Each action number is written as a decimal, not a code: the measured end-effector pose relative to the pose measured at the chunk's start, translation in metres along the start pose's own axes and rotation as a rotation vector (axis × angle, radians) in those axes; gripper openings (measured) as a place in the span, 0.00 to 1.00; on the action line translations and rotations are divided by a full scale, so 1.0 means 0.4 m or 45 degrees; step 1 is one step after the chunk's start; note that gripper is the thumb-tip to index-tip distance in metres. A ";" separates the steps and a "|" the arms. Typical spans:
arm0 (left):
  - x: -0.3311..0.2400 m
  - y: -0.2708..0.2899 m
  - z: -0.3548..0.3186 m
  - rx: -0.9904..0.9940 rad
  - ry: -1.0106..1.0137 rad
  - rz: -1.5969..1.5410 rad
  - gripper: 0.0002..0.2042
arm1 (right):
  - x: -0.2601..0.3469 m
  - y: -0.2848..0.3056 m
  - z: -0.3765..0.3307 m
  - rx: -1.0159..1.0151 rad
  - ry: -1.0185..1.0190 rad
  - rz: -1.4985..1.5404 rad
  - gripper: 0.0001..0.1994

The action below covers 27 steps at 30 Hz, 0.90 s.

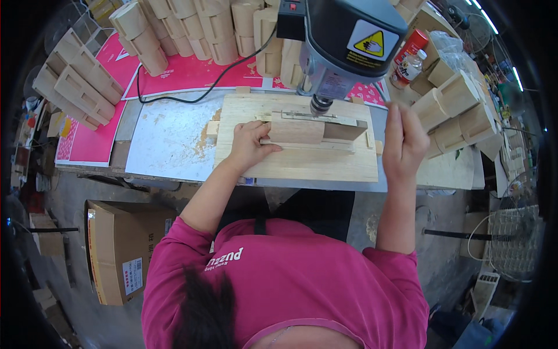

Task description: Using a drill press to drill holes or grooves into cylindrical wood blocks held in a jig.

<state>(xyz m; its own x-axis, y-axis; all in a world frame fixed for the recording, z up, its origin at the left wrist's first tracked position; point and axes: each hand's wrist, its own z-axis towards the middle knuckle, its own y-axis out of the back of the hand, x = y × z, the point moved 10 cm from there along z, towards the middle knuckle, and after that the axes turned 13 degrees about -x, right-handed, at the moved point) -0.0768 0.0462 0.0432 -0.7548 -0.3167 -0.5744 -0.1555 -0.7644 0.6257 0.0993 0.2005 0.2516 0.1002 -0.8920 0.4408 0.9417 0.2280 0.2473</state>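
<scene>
A pale wooden block [297, 131] with a rounded face lies in a wooden jig [244, 168] on the bench, directly below the chuck [321, 106] of a drill press [343, 43]. My left hand [251, 143] is closed on the block's left end, thumb toward me and fingers over the far side. To the right, my right hand [406, 138] is raised and closed round the drill press's feed lever [382, 92], whose end is hidden in the fist. A flat grey-brown plate [347, 132] stands in the jig to the block's right. Whether the drill bit touches the wood is hidden.
Stacks of pale wooden cylinders [215, 35] line the back; more grooved pieces [87, 93] stand left and others [459, 113] right. A black cable [192, 100] loops over the bench. A bottle [408, 70] and red can [412, 45] stand back right. A cardboard box [116, 250] sits on the floor.
</scene>
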 end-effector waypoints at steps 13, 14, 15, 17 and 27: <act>0.001 -0.002 -0.006 -0.011 -0.004 0.006 0.23 | -0.108 -0.070 -0.168 -0.120 0.096 0.108 0.07; 0.001 0.000 -0.006 -0.014 -0.006 0.006 0.23 | -0.083 -0.060 -0.151 -0.113 0.149 0.110 0.04; -0.003 0.002 -0.006 -0.025 0.001 -0.032 0.23 | -0.060 -0.044 -0.130 -0.104 0.200 0.110 0.03; -0.016 0.007 -0.005 -0.032 0.009 -0.074 0.22 | -0.033 0.002 -0.049 -0.157 0.199 0.108 0.06; -0.084 -0.060 0.009 -0.054 -0.062 0.002 0.20 | -0.181 -0.168 0.295 0.145 -0.167 -0.277 0.19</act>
<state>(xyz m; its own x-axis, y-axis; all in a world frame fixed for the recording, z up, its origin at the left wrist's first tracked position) -0.0501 0.0773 0.0495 -0.7854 -0.2912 -0.5463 -0.1278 -0.7872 0.6033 -0.0092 0.2959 0.3050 -0.1502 -0.8683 0.4728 0.8937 0.0852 0.4406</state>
